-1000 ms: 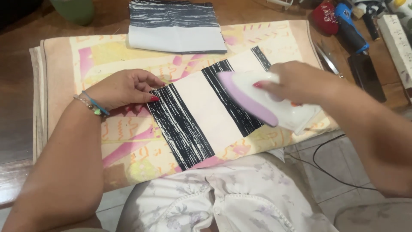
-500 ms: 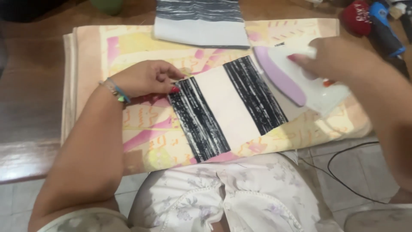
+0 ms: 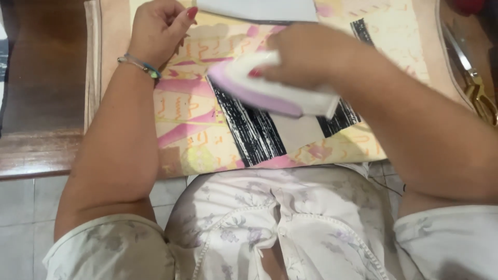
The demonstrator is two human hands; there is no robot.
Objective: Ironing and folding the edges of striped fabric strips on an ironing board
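My right hand (image 3: 306,54) grips a white and lilac iron (image 3: 272,93) that lies flat on a black-and-white striped cloth piece (image 3: 259,137). The cloth rests on a yellow and pink patterned pad (image 3: 192,124) spread over a wooden table (image 3: 46,88). My left hand (image 3: 158,28), with a bracelet at the wrist, rests curled on the pad at the upper left, just beyond the cloth's far corner, holding nothing that I can see.
A folded grey and striped cloth (image 3: 259,9) lies at the top edge of the pad. Scissors with gold handles (image 3: 474,83) lie on the table at the right. A thin black cord (image 3: 386,181) hangs below the table edge over the tiled floor.
The iron has slid left across the striped cloth to its middle. The view has tilted down and closer. My left hand has let go of the cloth's corner.
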